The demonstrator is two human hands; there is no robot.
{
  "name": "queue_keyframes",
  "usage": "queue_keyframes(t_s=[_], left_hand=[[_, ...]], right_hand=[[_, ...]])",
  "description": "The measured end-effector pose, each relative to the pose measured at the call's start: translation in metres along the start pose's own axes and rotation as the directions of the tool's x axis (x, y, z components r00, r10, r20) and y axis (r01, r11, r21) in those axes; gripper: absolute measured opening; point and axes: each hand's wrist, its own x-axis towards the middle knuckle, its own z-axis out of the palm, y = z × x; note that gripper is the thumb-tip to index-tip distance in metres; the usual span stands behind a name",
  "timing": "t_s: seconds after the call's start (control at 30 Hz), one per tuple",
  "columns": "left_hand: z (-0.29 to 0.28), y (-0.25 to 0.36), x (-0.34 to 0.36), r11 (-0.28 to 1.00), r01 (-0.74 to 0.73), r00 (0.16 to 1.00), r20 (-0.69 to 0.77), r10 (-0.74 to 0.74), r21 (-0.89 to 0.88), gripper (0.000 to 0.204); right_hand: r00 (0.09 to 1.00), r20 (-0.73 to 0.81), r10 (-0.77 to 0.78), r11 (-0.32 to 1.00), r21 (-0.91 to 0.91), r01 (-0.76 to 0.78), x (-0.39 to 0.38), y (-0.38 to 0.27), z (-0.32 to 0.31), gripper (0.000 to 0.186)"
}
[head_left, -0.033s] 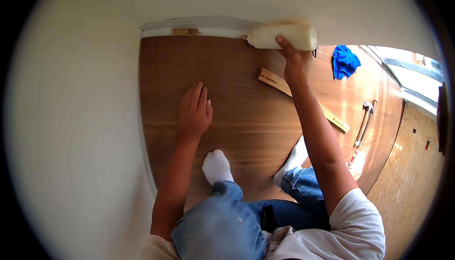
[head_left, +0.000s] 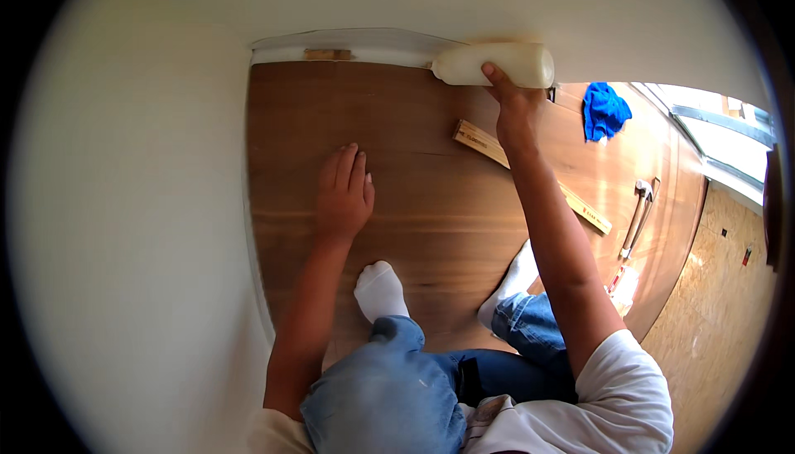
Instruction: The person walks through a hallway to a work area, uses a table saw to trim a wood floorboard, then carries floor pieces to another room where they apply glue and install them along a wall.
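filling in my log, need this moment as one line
right hand: holding pale bottle sideways | left hand: empty, over floor | on floor: wood strip, blue cloth

Pretty sure it's an indoor room with flooring work going on; could be a home, but I honestly can't tell. Most of it is brown wood-plank floor [head_left: 414,181], and over on the right there's bare yellowish wood-sheet subfloor [head_left: 704,297] right next to it. Plain off-white left wall [head_left: 141,205], bright metal-framed window or glass door [head_left: 722,124] far right. Plus a long-handled, silver-headed hammer-like tool [head_left: 636,218] and a narrow pale wooden strip [head_left: 584,208] just lying on the planks.
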Motion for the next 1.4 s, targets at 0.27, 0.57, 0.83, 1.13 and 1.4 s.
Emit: queue_keyframes(t_s=[0.27, 0.57, 0.83, 1.13, 1.4], left_hand=[[0.002, -0.003, -0.005, 0.999, 0.018, 0.999, -0.034, -0.019, -0.028, 0.037], [-0.003, -0.003, -0.005, 0.998, 0.013, 0.998, -0.056, -0.017, -0.067, 0.038], [-0.010, -0.004, -0.006, 0.996, 0.015, 0.997, -0.073, -0.022, -0.093, 0.038], [-0.016, -0.004, -0.004, 0.995, 0.002, 0.996, -0.091, -0.011, -0.103, 0.036], [-0.015, -0.004, -0.004, 0.997, 0.007, 0.996, -0.091, -0.014, -0.077, 0.037]], right_hand=[[1.000, 0.003, 0.017, 0.998, 0.056, -0.017, -0.012, -0.007, 0.055, 0.048], [0.996, 0.086, -0.033, 0.998, 0.050, 0.029, -0.023, -0.009, 0.115, 0.050], [0.992, 0.092, -0.084, 0.992, 0.103, 0.074, -0.030, -0.008, 0.157, 0.047], [0.994, 0.107, -0.019, 0.988, 0.153, 0.002, -0.038, -0.017, 0.191, 0.050], [0.993, 0.115, -0.011, 0.975, 0.223, -0.015, -0.039, -0.011, 0.229, 0.047]])
